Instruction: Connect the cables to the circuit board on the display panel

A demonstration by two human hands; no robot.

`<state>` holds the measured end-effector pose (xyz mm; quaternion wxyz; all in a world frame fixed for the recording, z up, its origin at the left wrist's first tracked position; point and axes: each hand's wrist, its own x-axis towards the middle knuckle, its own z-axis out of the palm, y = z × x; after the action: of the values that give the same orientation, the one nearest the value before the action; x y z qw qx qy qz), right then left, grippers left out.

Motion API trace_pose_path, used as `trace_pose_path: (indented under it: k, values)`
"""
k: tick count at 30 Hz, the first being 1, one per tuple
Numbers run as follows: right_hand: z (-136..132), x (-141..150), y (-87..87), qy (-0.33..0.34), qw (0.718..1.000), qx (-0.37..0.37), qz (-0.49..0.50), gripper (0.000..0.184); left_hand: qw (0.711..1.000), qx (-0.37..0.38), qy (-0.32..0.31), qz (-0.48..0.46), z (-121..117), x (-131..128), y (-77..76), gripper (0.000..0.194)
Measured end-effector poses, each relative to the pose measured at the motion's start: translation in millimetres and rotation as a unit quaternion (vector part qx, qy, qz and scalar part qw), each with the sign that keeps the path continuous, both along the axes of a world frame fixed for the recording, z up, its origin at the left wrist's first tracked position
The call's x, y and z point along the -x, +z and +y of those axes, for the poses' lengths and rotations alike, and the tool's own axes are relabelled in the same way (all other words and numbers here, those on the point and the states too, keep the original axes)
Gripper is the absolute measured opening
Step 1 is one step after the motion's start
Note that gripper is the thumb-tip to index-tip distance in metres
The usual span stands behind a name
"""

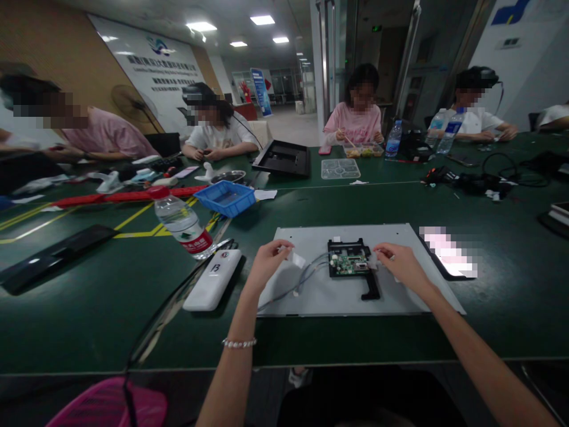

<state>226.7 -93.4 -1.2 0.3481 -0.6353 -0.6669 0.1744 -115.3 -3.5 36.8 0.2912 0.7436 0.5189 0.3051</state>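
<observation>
Head view: green table (373, 204), ceiling lights (262, 20) beyond.

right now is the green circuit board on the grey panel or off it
On: the green circuit board sits within the black bracket, with the grey panel visible around both; whether fastened, cannot tell.

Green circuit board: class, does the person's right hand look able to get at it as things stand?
Probably yes: the right hand is close beside the green circuit board, whose face looks mostly uncovered, though that hand seems to pinch a translucent scrap.
</observation>
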Motion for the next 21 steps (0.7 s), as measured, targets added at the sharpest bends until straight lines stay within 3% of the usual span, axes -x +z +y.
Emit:
trace_pose_path:
  k: [7, 12, 15, 21]
  values:
    - [-1, -2, 1.4, -0.002, 1.000, 0.002, -0.010, 0.024, 0.991, -0.001, -0.101, 0.093, -6, -16, -13.0, 0.021]
    - [-1, -4, 1.2, -0.013, 1.000, 0.012, -0.012, 0.025, 0.985, -0.130, -0.039, 0.103, -21, -25, -8.9, 0.036]
    - [0, -5, 1.1, -0.012, 1.000, 0.013, -0.013, 0.024, 0.968, -0.188, 0.005, 0.168, -38, -36, -4.9, 0.026]
    - [0, -5, -1.2, 0.003, 1.000, 0.003, 0.013, 0.022, 0.939, -0.145, -0.017, 0.311, -71, -56, -16.2, 0.021]
